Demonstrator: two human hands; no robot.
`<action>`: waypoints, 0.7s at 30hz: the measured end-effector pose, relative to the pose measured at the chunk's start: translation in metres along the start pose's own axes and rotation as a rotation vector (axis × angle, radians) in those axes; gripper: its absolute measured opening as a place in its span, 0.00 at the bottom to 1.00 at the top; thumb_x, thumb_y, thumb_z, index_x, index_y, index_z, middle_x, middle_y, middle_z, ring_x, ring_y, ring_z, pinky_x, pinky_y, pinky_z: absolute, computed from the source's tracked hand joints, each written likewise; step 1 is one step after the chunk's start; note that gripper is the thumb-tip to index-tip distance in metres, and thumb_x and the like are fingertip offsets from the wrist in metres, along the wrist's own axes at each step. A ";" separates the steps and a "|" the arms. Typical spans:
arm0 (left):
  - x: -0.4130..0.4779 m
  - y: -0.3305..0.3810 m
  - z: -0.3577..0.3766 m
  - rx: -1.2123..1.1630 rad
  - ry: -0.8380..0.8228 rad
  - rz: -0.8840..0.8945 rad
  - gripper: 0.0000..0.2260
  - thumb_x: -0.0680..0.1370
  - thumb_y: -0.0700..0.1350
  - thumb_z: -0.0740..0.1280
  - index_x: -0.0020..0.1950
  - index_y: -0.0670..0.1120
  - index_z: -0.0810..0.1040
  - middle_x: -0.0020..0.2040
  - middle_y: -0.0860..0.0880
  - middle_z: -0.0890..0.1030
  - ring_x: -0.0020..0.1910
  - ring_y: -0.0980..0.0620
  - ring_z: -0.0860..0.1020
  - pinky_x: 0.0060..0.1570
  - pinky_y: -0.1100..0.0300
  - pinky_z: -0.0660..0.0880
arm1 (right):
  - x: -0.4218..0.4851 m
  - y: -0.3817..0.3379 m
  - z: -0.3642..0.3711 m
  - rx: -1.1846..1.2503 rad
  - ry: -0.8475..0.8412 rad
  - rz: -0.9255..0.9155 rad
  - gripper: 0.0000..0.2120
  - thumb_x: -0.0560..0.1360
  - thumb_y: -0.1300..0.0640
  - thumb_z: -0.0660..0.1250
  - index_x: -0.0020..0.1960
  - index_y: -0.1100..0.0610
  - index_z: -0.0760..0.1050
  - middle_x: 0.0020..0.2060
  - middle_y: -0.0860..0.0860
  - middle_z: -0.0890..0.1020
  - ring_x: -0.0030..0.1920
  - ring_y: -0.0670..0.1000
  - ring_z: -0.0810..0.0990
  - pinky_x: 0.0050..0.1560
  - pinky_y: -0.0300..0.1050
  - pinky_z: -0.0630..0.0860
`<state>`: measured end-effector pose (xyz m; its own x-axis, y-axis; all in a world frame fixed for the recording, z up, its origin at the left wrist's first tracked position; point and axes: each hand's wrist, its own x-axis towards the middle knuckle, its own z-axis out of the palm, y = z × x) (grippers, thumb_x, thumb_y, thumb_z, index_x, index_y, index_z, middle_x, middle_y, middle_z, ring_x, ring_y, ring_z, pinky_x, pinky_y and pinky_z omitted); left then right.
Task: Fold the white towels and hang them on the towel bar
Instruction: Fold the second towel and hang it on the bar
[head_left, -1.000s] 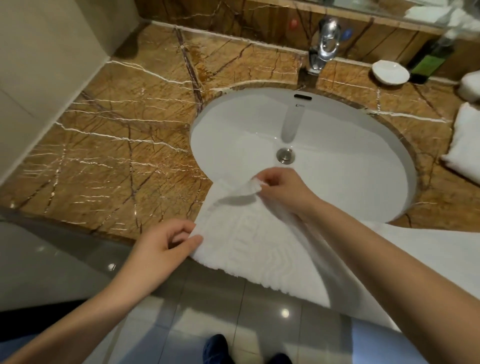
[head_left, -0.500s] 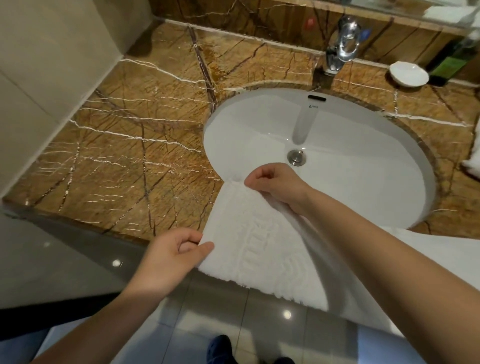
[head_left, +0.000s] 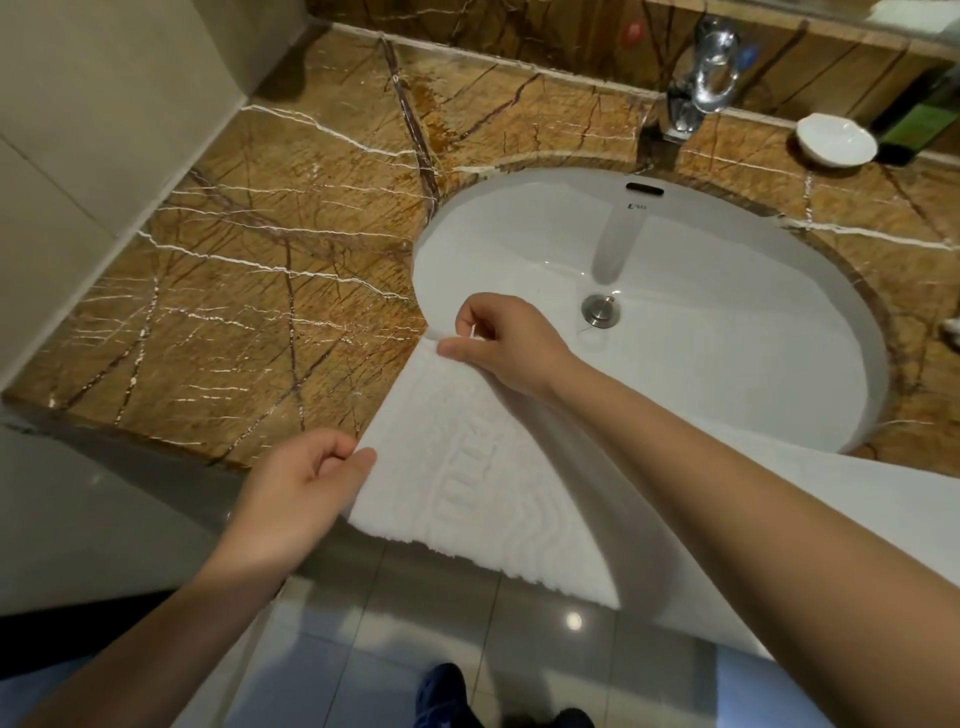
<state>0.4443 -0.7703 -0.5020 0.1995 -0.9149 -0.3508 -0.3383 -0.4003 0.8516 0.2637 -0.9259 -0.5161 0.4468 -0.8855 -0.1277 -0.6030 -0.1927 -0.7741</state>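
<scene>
Nearest, at 6 o'clock: dark shoes (head_left: 449, 696) on glossy floor tiles (head_left: 561, 675). At 7 o'clock, L hand (head_left: 291, 499), fingers curled, thumb & forefinger pinching near-left corner of white towel (head_left: 467, 493). Spread over front edge of counter (head_left: 249, 291), embossed pattern up, near hem hanging past the edge above the floor, rest running off to 4 o'clock under R forearm. Just above centre, R hand (head_left: 504, 345), reaching in from 4 o'clock, fingertips pressed together, pinching far-left towel corner right at rim of sink (head_left: 727, 260). L edge of towel straight betw. the two hands. Beyond: brown veined marble at 10 o'clock, pale wall (head_left: 78, 130) at 9–10. White oval basin at 2 o'clock, metal drain (head_left: 601, 310) just past R hand. Farthest, at 1 o'clock: chrome faucet (head_left: 701, 88). White soap dish (head_left: 836, 139) & dark green bottle (head_left: 919, 124) at 2 o'clock, along counter's back edge.
</scene>
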 end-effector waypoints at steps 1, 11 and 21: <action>0.001 -0.003 -0.002 0.020 0.006 -0.005 0.10 0.77 0.43 0.66 0.37 0.43 0.78 0.31 0.40 0.75 0.30 0.49 0.68 0.36 0.57 0.63 | 0.002 -0.001 0.004 -0.018 -0.013 0.011 0.14 0.71 0.48 0.73 0.34 0.49 0.69 0.30 0.43 0.71 0.32 0.43 0.68 0.36 0.43 0.65; 0.009 -0.004 -0.019 0.295 0.117 0.022 0.11 0.77 0.47 0.65 0.36 0.46 0.77 0.26 0.44 0.74 0.27 0.46 0.70 0.33 0.54 0.68 | 0.006 -0.002 -0.012 0.246 -0.278 0.098 0.17 0.73 0.49 0.71 0.33 0.56 0.70 0.26 0.49 0.70 0.29 0.42 0.76 0.37 0.36 0.67; 0.004 0.004 -0.025 0.295 0.103 0.003 0.11 0.77 0.45 0.66 0.35 0.46 0.77 0.23 0.50 0.69 0.25 0.53 0.65 0.33 0.58 0.61 | -0.013 0.024 -0.073 0.042 -0.483 0.200 0.16 0.73 0.54 0.72 0.32 0.60 0.73 0.24 0.47 0.69 0.25 0.43 0.66 0.31 0.30 0.64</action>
<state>0.4664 -0.7740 -0.4905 0.2853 -0.9120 -0.2948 -0.5880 -0.4094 0.6976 0.1951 -0.9496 -0.4873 0.5857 -0.6052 -0.5392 -0.6853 -0.0145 -0.7281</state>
